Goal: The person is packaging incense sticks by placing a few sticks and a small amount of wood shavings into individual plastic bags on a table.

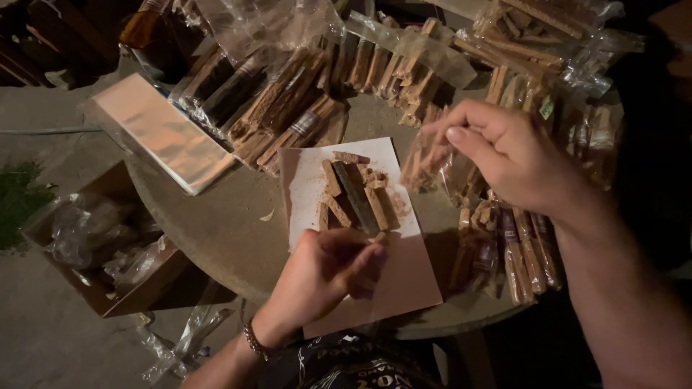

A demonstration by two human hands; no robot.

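My left hand rests at the near edge of a white paper sheet and pinches a small wood stick between thumb and fingers. Several loose brown wood sticks lie in a small heap on that sheet. My right hand hovers to the right of the heap and grips a clear plastic bag with sticks inside, its fingers closed on the bag's top. A bracelet sits on my left wrist.
A round grey table carries piles of bagged sticks at the back and right. A stack of flat clear sleeves lies at the left. A cardboard box with crumpled plastic stands on the floor to the left.
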